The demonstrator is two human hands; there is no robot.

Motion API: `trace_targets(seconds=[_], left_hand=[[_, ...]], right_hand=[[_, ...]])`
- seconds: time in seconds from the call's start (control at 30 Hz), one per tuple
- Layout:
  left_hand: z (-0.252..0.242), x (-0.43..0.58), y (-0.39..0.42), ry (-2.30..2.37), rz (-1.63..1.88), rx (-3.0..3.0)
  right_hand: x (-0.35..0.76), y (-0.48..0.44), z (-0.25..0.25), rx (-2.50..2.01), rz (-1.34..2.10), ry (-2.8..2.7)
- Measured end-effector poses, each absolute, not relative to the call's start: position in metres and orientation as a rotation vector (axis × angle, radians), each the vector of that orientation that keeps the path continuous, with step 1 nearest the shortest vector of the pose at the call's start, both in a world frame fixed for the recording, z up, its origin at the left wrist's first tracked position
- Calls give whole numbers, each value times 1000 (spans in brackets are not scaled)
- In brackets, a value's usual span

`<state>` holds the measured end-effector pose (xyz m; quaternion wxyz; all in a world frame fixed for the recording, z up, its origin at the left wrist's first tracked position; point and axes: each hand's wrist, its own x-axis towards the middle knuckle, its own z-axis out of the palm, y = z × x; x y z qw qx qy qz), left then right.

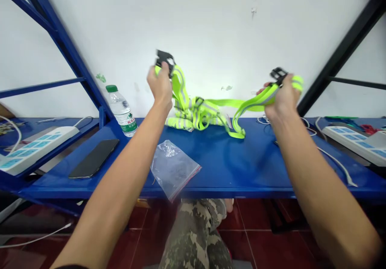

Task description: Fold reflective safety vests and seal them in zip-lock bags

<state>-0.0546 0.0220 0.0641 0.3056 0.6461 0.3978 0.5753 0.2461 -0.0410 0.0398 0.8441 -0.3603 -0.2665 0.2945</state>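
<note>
A neon-yellow reflective strap vest [205, 112] with grey stripes hangs between my raised hands, and its middle lies bunched on the blue shelf [241, 168]. My left hand [159, 85] is closed on one strap end just below a black buckle [164, 58]. My right hand [282, 96] is closed on the other strap end, where a second black buckle [278, 74] sticks out above my fingers. Both hands are held above the back of the shelf, near the white wall.
An empty clear zip bag [173, 168] lies at the shelf's front edge. A black phone [94, 158] and a water bottle [122, 110] stand to the left. White power strips [36, 148] [356, 140] with cables sit at both sides. Blue and black frame struts rise diagonally.
</note>
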Motion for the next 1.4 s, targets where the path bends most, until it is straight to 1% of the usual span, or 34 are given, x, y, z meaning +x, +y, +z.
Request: trace_targets(seconds=[0.07, 0.23, 0.37, 0.5, 0.7, 0.9, 1.23, 1.4], left_hand=[[44, -44, 14, 952, 1587, 1575], [-6, -27, -2, 807, 1190, 1587], [-38, -20, -11, 877, 1043, 1591], [-56, -18, -14, 845, 912, 1629], [-68, -19, -14, 822, 844, 1622], [-69, -23, -15, 828, 815, 1643], [-70, -26, -15, 795, 752, 1705], [-70, -25, -16, 801, 732, 1742]], right_hand=[[226, -45, 14, -796, 761, -636], [206, -48, -27, -796, 1101, -932], [200, -53, -55, -829, 1152, -1051], [201, -54, -78, -886, 1148, -1021], [204, -54, -82, -933, 1137, -1046], [201, -57, -80, -967, 1094, -1037], [202, -59, -83, -959, 1223, -1084], [201, -58, -88, -998, 1222, -1115]])
